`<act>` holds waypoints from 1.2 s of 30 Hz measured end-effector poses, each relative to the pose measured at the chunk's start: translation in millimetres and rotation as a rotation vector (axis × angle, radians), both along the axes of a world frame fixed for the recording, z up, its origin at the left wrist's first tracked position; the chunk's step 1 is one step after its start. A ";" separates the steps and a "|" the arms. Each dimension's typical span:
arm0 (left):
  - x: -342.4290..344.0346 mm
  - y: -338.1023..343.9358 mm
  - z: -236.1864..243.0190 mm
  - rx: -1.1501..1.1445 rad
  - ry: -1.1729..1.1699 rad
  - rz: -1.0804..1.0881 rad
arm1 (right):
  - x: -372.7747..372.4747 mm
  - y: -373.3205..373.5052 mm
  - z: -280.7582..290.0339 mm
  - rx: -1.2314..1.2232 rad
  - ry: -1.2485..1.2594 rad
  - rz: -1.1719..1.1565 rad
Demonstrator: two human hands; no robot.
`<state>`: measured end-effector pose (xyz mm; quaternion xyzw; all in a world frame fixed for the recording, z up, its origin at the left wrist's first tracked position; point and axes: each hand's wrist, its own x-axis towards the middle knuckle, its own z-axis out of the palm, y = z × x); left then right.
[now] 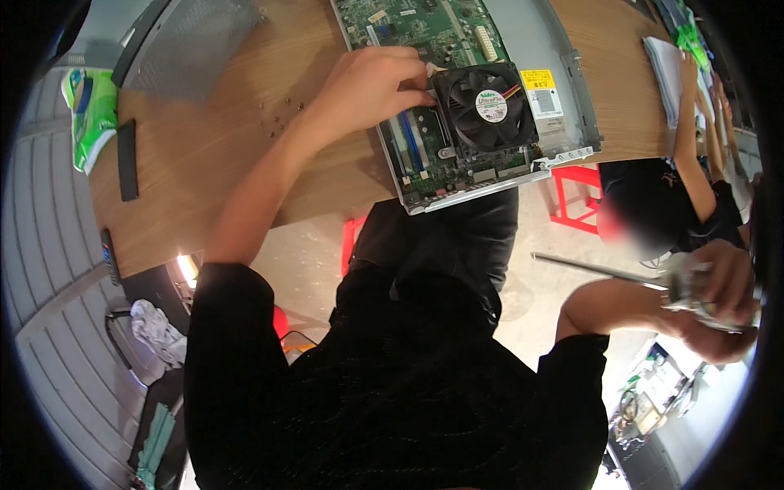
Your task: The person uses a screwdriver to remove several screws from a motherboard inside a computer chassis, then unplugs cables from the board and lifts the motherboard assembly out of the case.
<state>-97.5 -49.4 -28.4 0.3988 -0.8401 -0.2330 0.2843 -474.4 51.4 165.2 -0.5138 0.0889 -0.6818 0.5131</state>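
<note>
My left hand [380,88] reaches over an open computer case [572,77], its thumb and fingers curled together at the left edge of a black square cooling fan [465,106]. What lies between the fingertips is hidden. The fan sits on a green motherboard [425,33], near blue and white memory slots [411,139]. Off to the right, away from the table, my right hand [719,290] is wrapped round a screwdriver [596,268]. Its long metal shaft points left; a shiny, blurred part shows by the fingers.
Several small screws [278,114] lie on the wooden table [318,175], left of the case. A perforated metal panel [192,45], a black strip [127,159] and a green-white packet [94,118] are farther left. Another person [694,163] works at right, near a red stool [576,200].
</note>
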 end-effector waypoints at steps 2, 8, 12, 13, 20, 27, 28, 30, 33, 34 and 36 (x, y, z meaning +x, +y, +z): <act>2.0 -1.6 -3.3 -0.037 0.011 -0.016 | 29.8 -27.4 26.6 -0.178 0.099 -0.460; 10.1 -10.3 -10.7 0.010 0.100 -0.148 | 145.0 -31.8 -25.9 -0.158 0.188 -0.494; 7.3 -8.9 -14.4 0.009 0.087 -0.104 | 167.9 -25.6 -49.9 -0.200 0.353 -0.466; 6.6 -8.4 -14.7 0.006 0.082 -0.083 | 170.0 -26.5 -50.5 -0.209 0.378 -0.466; 8.4 -8.9 -14.1 0.013 0.079 -0.096 | 175.3 -30.1 -41.6 -0.259 0.474 -0.460; 10.6 -9.6 -13.7 0.070 0.093 -0.161 | 158.4 -34.6 -47.1 -0.311 0.485 -0.382; 10.3 -9.5 -12.9 0.101 0.108 -0.169 | 156.3 -35.6 -49.2 -0.327 0.466 -0.367; 9.2 -8.7 -11.2 0.090 0.098 -0.137 | 154.3 -33.5 -53.2 -0.383 0.473 -0.355; 6.0 -5.9 -9.6 0.044 0.075 -0.093 | 155.7 -25.9 -54.8 -0.501 0.558 -0.339; 4.9 -4.5 -9.5 0.035 0.051 -0.063 | 157.4 -24.0 -53.8 -0.536 0.587 -0.322; 3.9 -3.2 -9.6 0.047 0.016 -0.017 | 160.6 -29.2 -49.7 -0.668 0.715 -0.276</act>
